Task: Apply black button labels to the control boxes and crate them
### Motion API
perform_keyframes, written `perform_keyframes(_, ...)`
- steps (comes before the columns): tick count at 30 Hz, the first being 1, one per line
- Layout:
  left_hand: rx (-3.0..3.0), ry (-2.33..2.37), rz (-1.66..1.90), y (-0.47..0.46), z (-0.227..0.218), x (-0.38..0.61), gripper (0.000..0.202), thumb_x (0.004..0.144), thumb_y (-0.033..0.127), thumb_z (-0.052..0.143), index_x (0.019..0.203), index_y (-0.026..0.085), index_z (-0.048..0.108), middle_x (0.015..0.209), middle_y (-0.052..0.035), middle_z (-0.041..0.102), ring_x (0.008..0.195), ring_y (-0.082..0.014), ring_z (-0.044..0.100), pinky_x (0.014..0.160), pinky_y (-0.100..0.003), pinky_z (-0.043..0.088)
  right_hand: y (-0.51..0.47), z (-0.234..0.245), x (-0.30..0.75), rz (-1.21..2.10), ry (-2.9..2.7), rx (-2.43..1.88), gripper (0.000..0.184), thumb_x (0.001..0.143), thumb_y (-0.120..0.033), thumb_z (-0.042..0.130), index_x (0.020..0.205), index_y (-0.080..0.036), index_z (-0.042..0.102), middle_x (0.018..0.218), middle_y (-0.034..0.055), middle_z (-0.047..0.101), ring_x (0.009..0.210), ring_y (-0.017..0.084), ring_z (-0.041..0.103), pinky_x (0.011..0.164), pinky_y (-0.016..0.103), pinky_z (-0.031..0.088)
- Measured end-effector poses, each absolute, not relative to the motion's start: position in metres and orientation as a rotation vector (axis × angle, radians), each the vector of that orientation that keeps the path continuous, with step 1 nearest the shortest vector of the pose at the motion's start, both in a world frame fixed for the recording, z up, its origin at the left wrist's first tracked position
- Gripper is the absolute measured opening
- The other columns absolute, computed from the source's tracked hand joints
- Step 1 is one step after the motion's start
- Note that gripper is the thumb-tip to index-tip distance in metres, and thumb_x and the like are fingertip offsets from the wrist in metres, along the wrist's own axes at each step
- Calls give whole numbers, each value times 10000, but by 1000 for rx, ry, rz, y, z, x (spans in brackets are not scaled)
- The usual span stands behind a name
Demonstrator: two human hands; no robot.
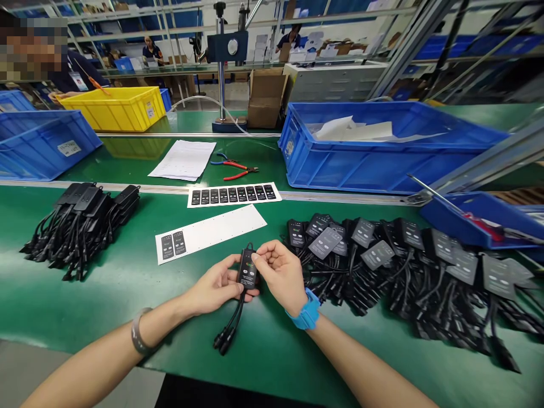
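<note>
My left hand [220,285] is closed around a small black control box [247,272] with two cable tails ending in plugs. A dark label with small print and light button marks covers the box's face. With thumb and fingers, my right hand [278,266] pinches at the box's upper right edge, touching the label there. Just beyond lies a white label sheet [221,232] with two dark labels left at its left end. Behind it is another label sheet [233,201] carrying a full row of dark labels.
Labelled boxes with cables [378,255] are heaped at right; more boxes [87,207] lie at left. Farther back are papers [182,160], pliers [233,165], a blue bin [361,164], a yellow bin [114,110] and a blue tray [459,212] holding a screwdriver. People work beyond.
</note>
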State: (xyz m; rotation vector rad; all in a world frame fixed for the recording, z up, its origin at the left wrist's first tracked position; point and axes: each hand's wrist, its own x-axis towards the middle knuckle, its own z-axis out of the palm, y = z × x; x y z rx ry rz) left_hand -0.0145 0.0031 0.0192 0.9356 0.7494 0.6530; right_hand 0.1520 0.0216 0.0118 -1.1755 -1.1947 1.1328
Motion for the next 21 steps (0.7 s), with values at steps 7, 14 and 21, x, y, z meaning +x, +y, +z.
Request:
perform_keyframes(7,952,722,691,2,21,-15,483,802,307,731,1175,184,449,934,-101,718,868,-219,713,819,-340,531,19,7,150,1017,-1264,-1215,214,781,-299,680,934,-202,566,652,-56,492,532,100,482,474,215,439)
perform_keyframes(14,825,762,829,7,17,-16,385,840,354,653,1123,186,454,908,-78,717,738,-200,715,699,-308,552,12,4,149,1008,-1630,-1208,642,784,-286,686,1376,-234,443,1037,66,535,803,177,565,654,312,550)
perform_keyframes(21,927,832,827,8,18,-14,452,848,466,648,1135,207,414,792,-20,697,642,-167,702,642,-278,555,9,1,146,1167,-1666,-1077,518,913,-223,457,1428,-213,401,1154,90,643,989,211,630,882,375,521)
